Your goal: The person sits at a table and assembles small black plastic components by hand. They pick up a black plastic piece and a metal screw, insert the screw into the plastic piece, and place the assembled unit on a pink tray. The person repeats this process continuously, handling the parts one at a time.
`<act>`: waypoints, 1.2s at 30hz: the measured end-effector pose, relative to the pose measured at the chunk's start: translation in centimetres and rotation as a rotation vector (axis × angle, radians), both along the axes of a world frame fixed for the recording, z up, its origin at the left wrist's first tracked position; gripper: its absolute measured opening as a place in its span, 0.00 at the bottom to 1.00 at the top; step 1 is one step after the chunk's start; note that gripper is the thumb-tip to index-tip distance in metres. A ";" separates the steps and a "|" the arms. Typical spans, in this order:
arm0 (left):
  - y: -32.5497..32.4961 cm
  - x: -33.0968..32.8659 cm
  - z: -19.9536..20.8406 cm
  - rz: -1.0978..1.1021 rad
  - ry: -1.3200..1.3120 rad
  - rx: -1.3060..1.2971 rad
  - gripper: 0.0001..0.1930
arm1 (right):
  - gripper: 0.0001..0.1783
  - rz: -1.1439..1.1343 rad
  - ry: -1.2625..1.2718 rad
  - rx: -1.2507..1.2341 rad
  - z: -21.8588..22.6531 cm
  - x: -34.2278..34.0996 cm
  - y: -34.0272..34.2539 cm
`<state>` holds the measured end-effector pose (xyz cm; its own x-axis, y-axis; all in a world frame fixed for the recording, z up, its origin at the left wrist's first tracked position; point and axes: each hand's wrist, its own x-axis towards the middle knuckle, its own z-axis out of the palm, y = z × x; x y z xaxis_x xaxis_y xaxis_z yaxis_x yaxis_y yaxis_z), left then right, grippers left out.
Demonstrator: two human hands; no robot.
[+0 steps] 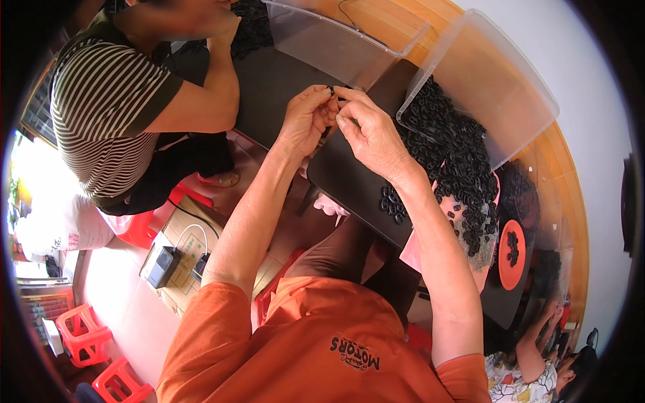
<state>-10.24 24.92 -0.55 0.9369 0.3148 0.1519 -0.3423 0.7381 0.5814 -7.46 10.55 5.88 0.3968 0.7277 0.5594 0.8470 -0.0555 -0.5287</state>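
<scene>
Both of my arms reach forward over the black table [346, 171]. My left hand [308, 121] pinches a small black part [330, 89] between thumb and fingertips. Right beside it, my right hand [366, 127] has its index finger against that same part, its thumb and other fingers curled in. The part is too small and too covered by fingers to tell its kind. To the right of my hands, a big heap of small black ring-like plastic parts [447, 138] spills from a tipped clear plastic bin [510, 87]. A few loose ones [392, 203] lie by my right forearm.
A pink sheet [421, 254] lies under part of the heap. Farther right is an orange plate [508, 275] with black parts. Another clear bin [336, 40] stands at the back. A person in a striped shirt [111, 101] sits left. Red stools [84, 334] and a cardboard box [176, 252] stand on the floor.
</scene>
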 end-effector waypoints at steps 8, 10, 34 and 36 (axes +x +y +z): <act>0.9 0.6 -1.6 -0.010 -0.057 -0.055 0.03 | 0.04 0.008 0.054 -0.064 -0.5 -0.1 0.4; 0.7 0.5 -1.6 -0.001 -0.056 -0.064 0.03 | 0.04 0.003 0.052 -0.071 -0.6 0.1 0.4; 0.6 0.2 -1.6 0.027 0.000 -0.041 0.05 | 0.06 -0.030 -0.098 -0.086 -1.1 0.8 0.9; 0.6 0.2 -1.6 0.019 0.000 -0.051 0.04 | 0.06 -0.037 -0.117 -0.096 -1.3 1.0 0.8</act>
<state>-10.07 25.54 -2.19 0.9308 0.3397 0.1350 -0.3563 0.7601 0.5434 -6.47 11.36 4.59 0.3607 0.7661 0.5320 0.8989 -0.1334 -0.4174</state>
